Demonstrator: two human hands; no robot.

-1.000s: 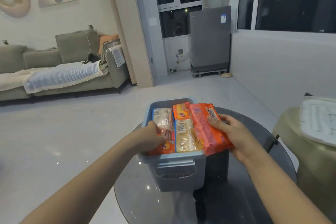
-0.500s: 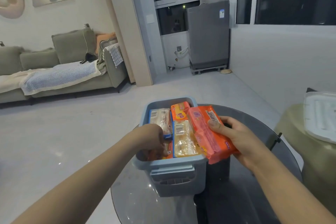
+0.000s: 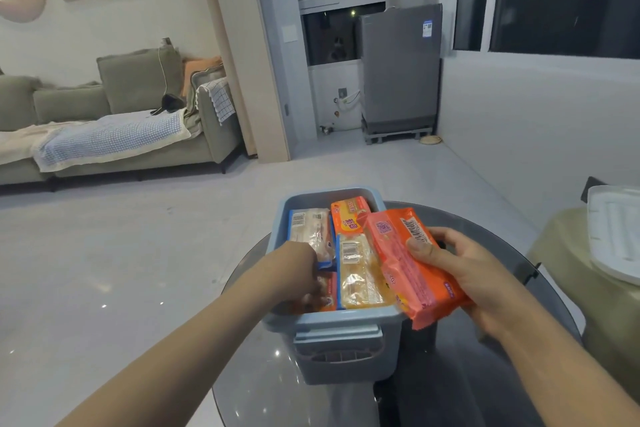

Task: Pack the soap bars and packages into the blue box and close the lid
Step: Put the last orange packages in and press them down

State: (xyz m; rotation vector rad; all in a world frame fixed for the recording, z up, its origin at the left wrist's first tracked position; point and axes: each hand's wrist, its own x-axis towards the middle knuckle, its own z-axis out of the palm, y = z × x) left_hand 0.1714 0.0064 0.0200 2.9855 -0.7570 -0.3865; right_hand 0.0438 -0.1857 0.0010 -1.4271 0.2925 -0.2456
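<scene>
The blue box (image 3: 334,322) stands open on a round dark glass table (image 3: 460,388). Inside it lie several soap packages: a clear-wrapped one with a blue edge (image 3: 310,229) at the left, a yellow-wrapped one (image 3: 358,274) in the middle and an orange one (image 3: 349,215) at the back. My left hand (image 3: 299,276) reaches down into the box's near-left corner, its fingers among the packages and mostly hidden. My right hand (image 3: 460,270) grips a large orange soap package (image 3: 412,263) tilted over the box's right rim.
A white lid (image 3: 614,236) lies on a yellowish-green stool (image 3: 568,274) at the right. A grey sofa (image 3: 114,135) stands across the bare floor at the left, a grey appliance (image 3: 400,69) by the windows at the back.
My left hand has pushed deeper into the box's near-left corner. The orange package in my right hand has stayed over the right rim, tilting slightly.
</scene>
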